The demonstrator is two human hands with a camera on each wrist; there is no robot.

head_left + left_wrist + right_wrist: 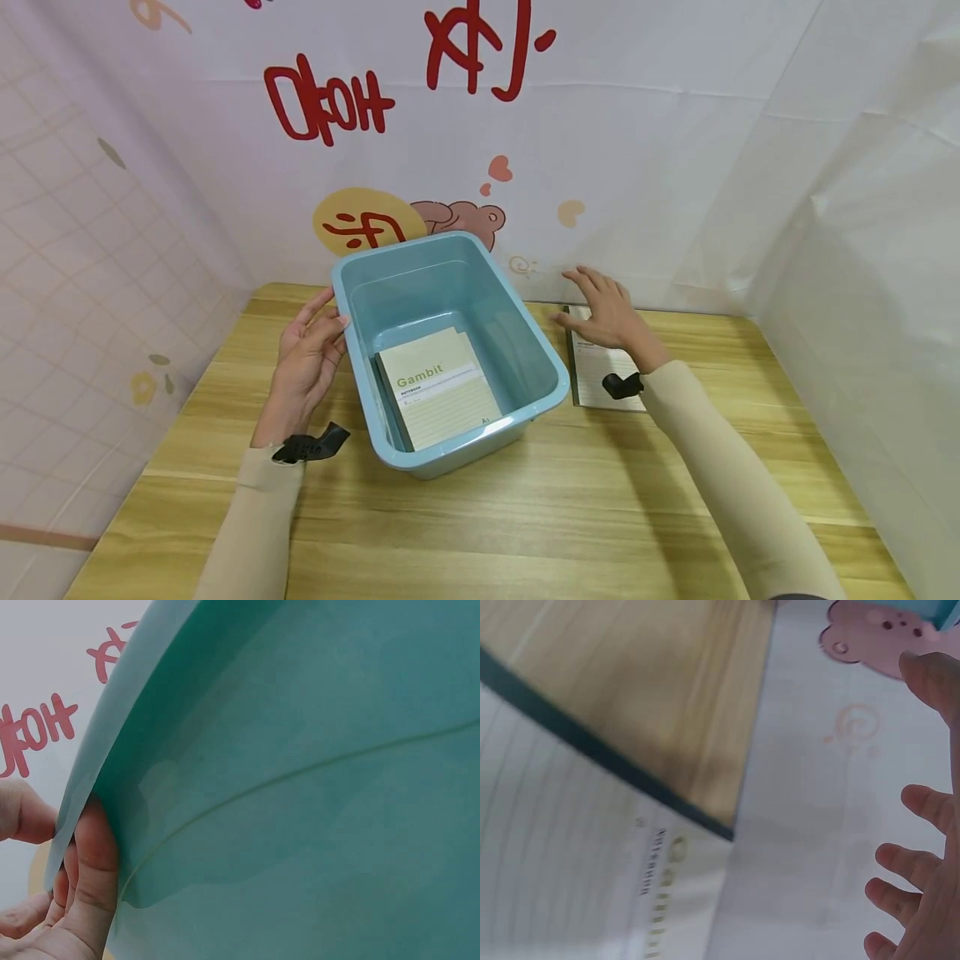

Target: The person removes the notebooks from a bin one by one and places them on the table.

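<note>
A light-blue plastic basin [450, 292] stands tilted in the middle of the table. Inside it lie cream "Gambit" notebooks [438, 387], one overlapping another. My left hand [307, 350] grips the basin's left rim; in the left wrist view its fingers pinch the basin's edge [112, 727] from both sides. To the right of the basin, my right hand [603, 312] is held above another notebook [603, 367], fingers spread and holding nothing. The right wrist view shows this notebook [570, 847] with its dark spine and the hand [930, 877] apart from it.
The wood-grain table [480, 533] meets a white sheet wall [637, 167] right behind the basin and the notebook. Red lettering and cartoon prints mark that wall. More white sheeting rises along the left and right sides of the table.
</note>
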